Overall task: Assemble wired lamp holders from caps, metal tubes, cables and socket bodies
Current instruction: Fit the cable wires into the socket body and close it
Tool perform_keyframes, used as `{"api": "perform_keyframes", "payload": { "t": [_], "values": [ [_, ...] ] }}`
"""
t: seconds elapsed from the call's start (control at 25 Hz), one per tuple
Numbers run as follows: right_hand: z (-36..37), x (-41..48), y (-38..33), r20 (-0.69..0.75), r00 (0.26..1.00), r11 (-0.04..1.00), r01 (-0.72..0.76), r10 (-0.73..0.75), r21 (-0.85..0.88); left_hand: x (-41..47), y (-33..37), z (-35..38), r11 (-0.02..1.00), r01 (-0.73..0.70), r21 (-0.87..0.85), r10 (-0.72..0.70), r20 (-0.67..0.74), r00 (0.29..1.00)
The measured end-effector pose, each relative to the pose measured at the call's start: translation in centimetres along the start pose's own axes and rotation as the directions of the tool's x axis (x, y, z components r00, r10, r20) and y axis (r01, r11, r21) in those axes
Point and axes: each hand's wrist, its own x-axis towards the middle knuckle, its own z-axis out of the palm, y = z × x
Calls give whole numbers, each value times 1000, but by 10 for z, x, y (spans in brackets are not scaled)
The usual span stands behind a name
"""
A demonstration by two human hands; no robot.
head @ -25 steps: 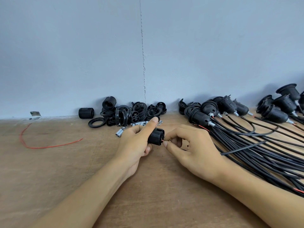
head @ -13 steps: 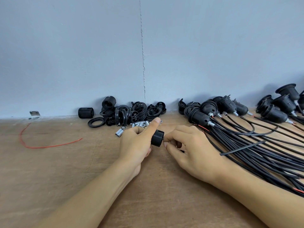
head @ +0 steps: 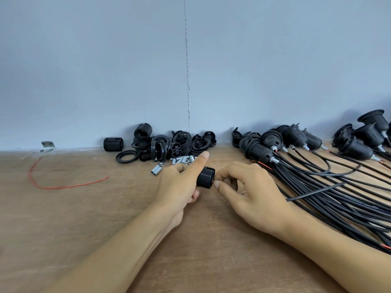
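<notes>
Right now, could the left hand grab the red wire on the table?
Probably not yet: the left hand grips the socket body. Only table lies between it and the red wire.

A worn wooden surface (head: 63, 229) meets a pale blue wall (head: 84, 70) with a vertical seam (head: 187, 81). A small metal bracket (head: 47, 145) sits at the join, a loose red wire (head: 63, 186) nearby.

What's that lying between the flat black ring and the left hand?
A short metal tube, lying loose on the table; the head view shows it.
</notes>
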Motion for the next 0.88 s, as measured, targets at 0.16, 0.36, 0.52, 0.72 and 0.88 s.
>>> {"api": "perform_keyframes", "payload": {
  "t": [0.16, 0.36, 0.52, 0.72, 0.88],
  "values": [
    [1, -1, -1, -11, 1000, 1000, 22, -22, -11, 0, 3, -1, 999, 35, 19, -36, 27, 999],
    [1, -3, -3, -16, 998, 994, 52, -54, -93, -4, 7, 4, 998, 52, 35, -51, -32, 998],
    [2, 0, -3, -49, 999, 999, -6, 4, -38, -8, 4, 12, 1000, 18, -9, -19, -121, 993],
    [6, 2, -5, -80, 991, 988, -99, 109, 121, -11, 3, 15, 997, -9, -70, -3, -165, 986],
    [9, 1, -5, -91, 993, 994, -63, 71, 89, -12, 2, 15, 997, -13, -78, 1, -162, 987]
  ]
}}
